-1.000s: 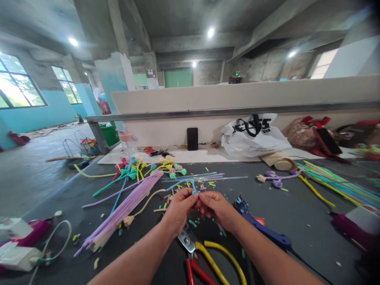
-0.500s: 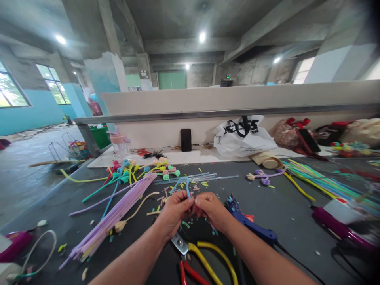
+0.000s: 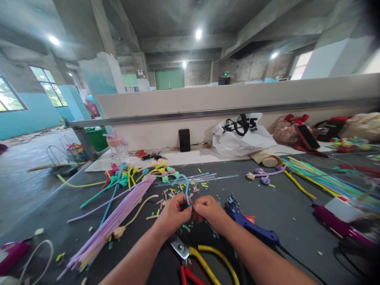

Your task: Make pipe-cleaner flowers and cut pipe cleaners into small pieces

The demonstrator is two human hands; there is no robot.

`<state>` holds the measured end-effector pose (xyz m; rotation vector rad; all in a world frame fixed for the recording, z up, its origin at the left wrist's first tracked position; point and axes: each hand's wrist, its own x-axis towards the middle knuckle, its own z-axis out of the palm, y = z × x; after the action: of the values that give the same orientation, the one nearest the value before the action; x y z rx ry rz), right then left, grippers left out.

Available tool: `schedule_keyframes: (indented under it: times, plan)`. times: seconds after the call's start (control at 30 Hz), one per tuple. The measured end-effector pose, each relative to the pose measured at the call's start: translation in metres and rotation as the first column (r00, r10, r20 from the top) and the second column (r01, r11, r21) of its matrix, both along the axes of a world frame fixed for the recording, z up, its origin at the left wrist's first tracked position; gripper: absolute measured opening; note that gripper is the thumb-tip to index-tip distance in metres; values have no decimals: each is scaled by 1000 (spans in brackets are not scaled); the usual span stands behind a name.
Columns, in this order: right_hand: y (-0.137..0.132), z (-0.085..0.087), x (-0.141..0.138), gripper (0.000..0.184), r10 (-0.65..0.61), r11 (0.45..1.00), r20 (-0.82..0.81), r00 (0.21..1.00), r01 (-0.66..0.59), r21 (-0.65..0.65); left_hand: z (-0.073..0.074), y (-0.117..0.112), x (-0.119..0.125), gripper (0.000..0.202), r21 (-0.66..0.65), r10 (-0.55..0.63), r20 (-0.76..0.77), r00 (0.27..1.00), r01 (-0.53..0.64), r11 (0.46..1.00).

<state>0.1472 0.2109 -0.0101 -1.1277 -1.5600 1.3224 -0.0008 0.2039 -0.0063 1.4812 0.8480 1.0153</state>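
Observation:
My left hand [image 3: 172,213] and my right hand [image 3: 208,209] meet fingertip to fingertip over the dark table [image 3: 285,213]. Both pinch a light blue pipe cleaner [image 3: 184,186] that arches up and away from my fingers. Just below my hands lie pliers with yellow handles [image 3: 204,257] and red-handled cutters [image 3: 185,275]. A blue glue gun [image 3: 249,223] lies to the right of my right hand. A bundle of lilac pipe cleaners [image 3: 118,215] stretches to the left.
Finished pipe-cleaner flowers [image 3: 139,172] lie at the back left, coloured stems [image 3: 320,178] at the right. A white plastic bag [image 3: 242,134], a black phone [image 3: 184,140] and a pink-lidded bottle [image 3: 116,147] stand by the low wall. A magenta glue gun [image 3: 341,225] lies right.
My hands have stayed together on the blue pipe cleaner while working it; its free loop now stands more upright. The camera has turned slightly right.

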Motion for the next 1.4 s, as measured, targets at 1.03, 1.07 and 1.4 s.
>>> schedule_keyframes:
  times: [1.03,1.07,1.4]
  plan:
    - [-9,7,0,24,46,999,-123,991,-48,-15,3,-4,-1,16,-225,-71,304,950,144,964]
    - [-9,6,0,24,50,998,-143,988,-54,-22,2,-5,-1,16,-251,-62,333,941,152,956]
    - [-11,7,-5,26,53,997,-212,976,-62,-39,0,-4,2,14,-334,-18,478,878,200,921]
